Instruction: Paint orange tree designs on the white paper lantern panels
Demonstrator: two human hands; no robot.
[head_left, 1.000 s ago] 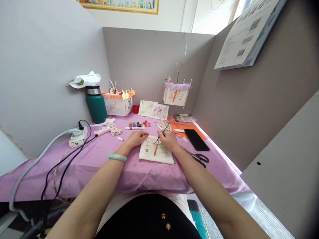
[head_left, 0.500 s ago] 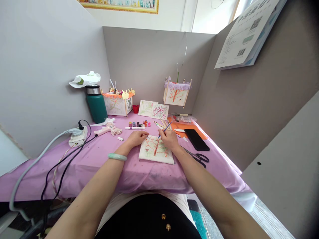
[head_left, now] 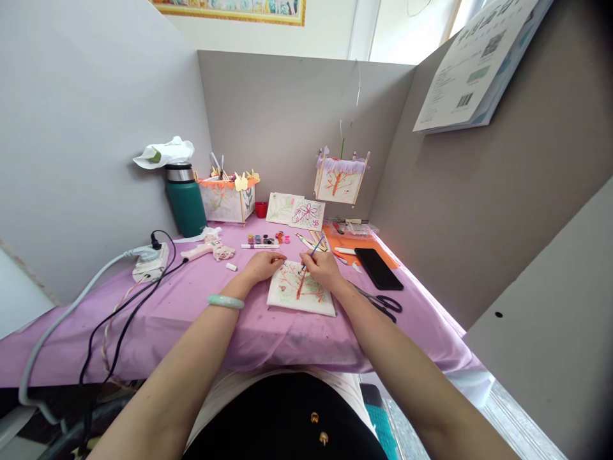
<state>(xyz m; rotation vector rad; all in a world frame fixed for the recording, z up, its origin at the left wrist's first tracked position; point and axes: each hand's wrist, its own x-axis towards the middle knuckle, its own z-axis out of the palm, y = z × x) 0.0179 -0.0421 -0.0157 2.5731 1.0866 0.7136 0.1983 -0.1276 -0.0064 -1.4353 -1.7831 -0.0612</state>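
A white panel (head_left: pixel 282 301) painted with a red-orange tree and small green and red marks lies flat in front of me. My left hand (head_left: pixel 264 266), with a pale green bangle on the wrist, has its fingers closed at the panel's upper left corner. My right hand (head_left: pixel 324 268) pinches a thin blue paintbrush (head_left: pixel 318 244), held at a slant. The brush's tip points down at the upper part of the tree; whether it touches is too small to tell. Small paint pots (head_left: pixel 268 239) in several colours stand beyond the panel, with a white-and-purple marker (head_left: pixel 258 246) before them.
Scissors (head_left: pixel 383 302) and a black phone (head_left: pixel 378 269) lie to the right by an orange sheet (head_left: pixel 390 257). On the left are a green bottle (head_left: pixel 186 207), a pink glue gun (head_left: pixel 198 251) and a power strip (head_left: pixel 151 263) with cables. A painted lantern (head_left: pixel 338 182) hangs at the back.
My right hand and the paintbrush have shifted slightly left, and the brush stands more upright. My left hand and the panel look unmoved.
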